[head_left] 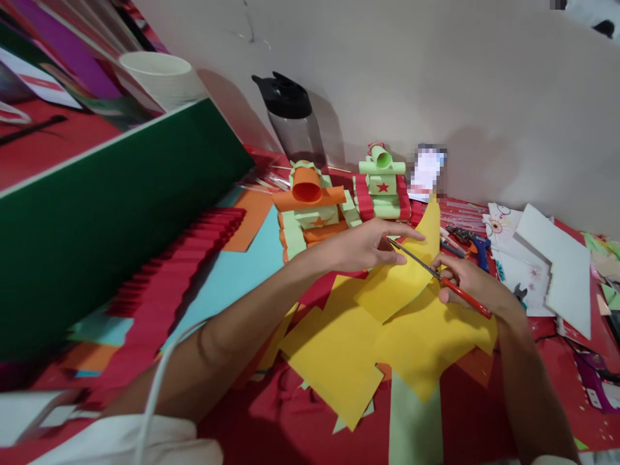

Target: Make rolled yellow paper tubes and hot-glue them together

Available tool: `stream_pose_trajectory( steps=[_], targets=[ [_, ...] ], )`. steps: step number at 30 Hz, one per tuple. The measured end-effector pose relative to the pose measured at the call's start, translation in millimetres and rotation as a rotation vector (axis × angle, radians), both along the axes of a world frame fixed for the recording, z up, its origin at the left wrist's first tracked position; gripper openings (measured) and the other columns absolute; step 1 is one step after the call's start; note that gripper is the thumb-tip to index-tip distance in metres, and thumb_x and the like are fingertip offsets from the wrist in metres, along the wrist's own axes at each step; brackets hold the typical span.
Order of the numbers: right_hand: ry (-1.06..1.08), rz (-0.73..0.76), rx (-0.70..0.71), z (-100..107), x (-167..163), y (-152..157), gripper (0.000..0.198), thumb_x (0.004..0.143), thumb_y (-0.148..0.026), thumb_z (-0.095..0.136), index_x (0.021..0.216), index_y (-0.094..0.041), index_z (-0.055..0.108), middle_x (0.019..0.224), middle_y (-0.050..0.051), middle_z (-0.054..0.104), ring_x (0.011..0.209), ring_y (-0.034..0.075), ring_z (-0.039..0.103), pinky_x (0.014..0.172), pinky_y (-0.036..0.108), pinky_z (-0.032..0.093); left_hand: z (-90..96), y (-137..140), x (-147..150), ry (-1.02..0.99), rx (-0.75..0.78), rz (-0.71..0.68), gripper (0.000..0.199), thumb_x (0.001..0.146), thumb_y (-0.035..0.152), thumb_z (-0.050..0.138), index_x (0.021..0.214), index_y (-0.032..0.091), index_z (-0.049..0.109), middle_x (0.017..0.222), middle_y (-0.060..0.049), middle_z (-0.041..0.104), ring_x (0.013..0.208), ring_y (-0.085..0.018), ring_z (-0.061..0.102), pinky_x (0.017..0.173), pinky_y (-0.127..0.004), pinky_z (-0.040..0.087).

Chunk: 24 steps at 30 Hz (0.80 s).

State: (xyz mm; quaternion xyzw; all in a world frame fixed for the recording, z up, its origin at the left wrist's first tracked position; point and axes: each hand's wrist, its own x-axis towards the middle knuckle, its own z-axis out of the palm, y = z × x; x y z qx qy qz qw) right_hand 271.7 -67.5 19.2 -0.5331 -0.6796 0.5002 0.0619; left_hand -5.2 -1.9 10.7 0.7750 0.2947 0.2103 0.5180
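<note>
A sheet of yellow paper (404, 278) is raised and bent above other yellow sheets, its pointed tip standing up. My left hand (371, 245) is at its upper left edge, holding it with the index finger stretched over it and the thumb below. My right hand (467, 281) is closed on red-handled scissors (465, 297), whose blades lie across the raised sheet, pointing at my left hand. Beneath lie more yellow sheets (334, 349) and a pale green strip (415, 420).
Behind my hands stand an orange-and-green paper tank (310, 210) and a green-and-red one (382, 184). A dark bottle (295, 123), a phone (427, 169) and a glue gun (479, 248) are nearby. Left are a green board (121, 213), red pleated paper (165, 290) and a cup (162, 81).
</note>
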Motion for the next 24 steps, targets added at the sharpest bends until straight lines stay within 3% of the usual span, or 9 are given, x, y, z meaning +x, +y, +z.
stream_pose_trajectory(
  steps=[9, 14, 17, 19, 21, 24],
  targets=[
    [-0.016, -0.076, -0.016, 6, -9, -1, 0.035, 0.083, -0.047, 0.076, 0.098, -0.025, 0.053, 0.062, -0.009, 0.048, 0.053, 0.011, 0.033, 0.053, 0.026, 0.022, -0.5, 2, -2, 0.010, -0.058, 0.009, 0.052, 0.094, 0.036, 0.074, 0.144, 0.021, 0.069, 0.074, 0.000, 0.065, 0.061, -0.013, 0.051, 0.055, -0.025, 0.039],
    [-0.035, 0.049, -0.068, 25, 28, -3, 0.038, 0.082, -0.048, 0.076, 0.103, -0.024, 0.057, 0.068, -0.006, 0.058, 0.058, 0.014, 0.045, 0.056, 0.026, 0.030, 4.1, 10, -15, -0.012, 0.023, 0.016, 0.048, 0.095, 0.034, 0.074, 0.141, 0.021, 0.071, 0.071, 0.003, 0.062, 0.055, -0.009, 0.044, 0.052, -0.022, 0.035],
    [-0.155, 0.093, 0.013, 43, 59, -13, 0.046, 0.079, -0.055, 0.080, 0.108, -0.024, 0.064, 0.074, -0.003, 0.061, 0.066, 0.017, 0.050, 0.061, 0.028, 0.037, 10.8, 12, -25, -0.064, 0.076, 0.005, 0.045, 0.095, 0.035, 0.075, 0.137, 0.020, 0.074, 0.073, 0.001, 0.065, 0.055, -0.008, 0.044, 0.050, -0.021, 0.034],
    [-0.258, 0.045, 0.083, 50, 74, -21, 0.046, 0.081, -0.056, 0.079, 0.113, -0.025, 0.066, 0.081, 0.000, 0.065, 0.072, 0.021, 0.056, 0.066, 0.031, 0.041, 17.2, 9, -30, -0.112, 0.105, -0.001, 0.042, 0.095, 0.037, 0.076, 0.133, 0.020, 0.076, 0.077, -0.002, 0.069, 0.058, -0.010, 0.047, 0.050, -0.021, 0.036],
    [-0.381, -0.018, 0.149, 47, 81, -30, 0.045, 0.083, -0.052, 0.078, 0.118, -0.026, 0.066, 0.090, 0.003, 0.071, 0.079, 0.024, 0.063, 0.070, 0.032, 0.044, 24.0, 4, -34, -0.177, 0.129, 0.003, 0.038, 0.095, 0.039, 0.076, 0.128, 0.019, 0.078, 0.085, -0.005, 0.074, 0.064, -0.012, 0.054, 0.053, -0.022, 0.041],
    [-0.611, -0.064, 0.189, 27, 78, -39, 0.034, 0.089, -0.041, 0.070, 0.120, -0.027, 0.068, 0.093, 0.005, 0.074, 0.080, 0.025, 0.066, 0.071, 0.032, 0.042, 31.8, -5, -39, -0.312, 0.130, 0.016, 0.032, 0.095, 0.042, 0.077, 0.118, 0.020, 0.082, 0.098, -0.009, 0.078, 0.077, -0.016, 0.065, 0.062, -0.025, 0.050]
  ],
)
